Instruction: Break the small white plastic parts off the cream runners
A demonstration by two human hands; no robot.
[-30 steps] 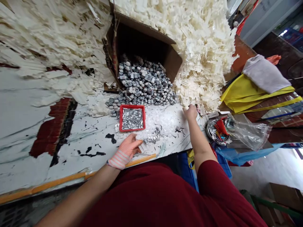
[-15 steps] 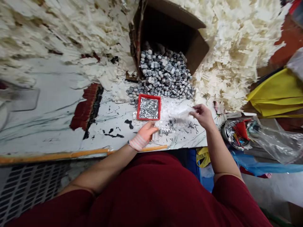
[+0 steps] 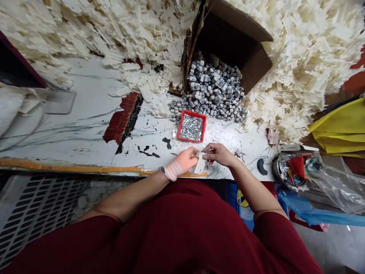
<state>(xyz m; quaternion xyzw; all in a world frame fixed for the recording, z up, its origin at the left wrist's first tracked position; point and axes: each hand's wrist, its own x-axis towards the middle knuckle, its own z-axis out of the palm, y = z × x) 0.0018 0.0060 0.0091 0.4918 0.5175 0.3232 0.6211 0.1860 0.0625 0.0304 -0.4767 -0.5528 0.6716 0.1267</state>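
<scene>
Near the table's front edge, a small white plastic piece (image 3: pixel 200 164) is held between both of my hands. My left hand (image 3: pixel 184 161), in an orange striped glove, is closed on its left side. The bare fingers of my right hand (image 3: pixel 218 154) pinch its upper right part. Just beyond my hands is a red tray (image 3: pixel 204 127) filled with small shiny metal pins (image 3: pixel 191 128). Behind the tray, many small grey and white cylindrical parts (image 3: pixel 213 89) spill from a cardboard box (image 3: pixel 256 66) lying on its side.
Heaps of cream-coloured plastic pieces (image 3: pixel 128 34) cover the back of the table, with another pile (image 3: pixel 308 68) on the right. A metal bowl (image 3: pixel 278 169) of odds and ends stands at the right. A black curved piece (image 3: pixel 261 167) lies beside it. The table's front edge has orange tape (image 3: pixel 71 166).
My right hand has come left and in to the white piece at my left hand; the blurred white item it held is no longer apart there. The view has shifted left.
</scene>
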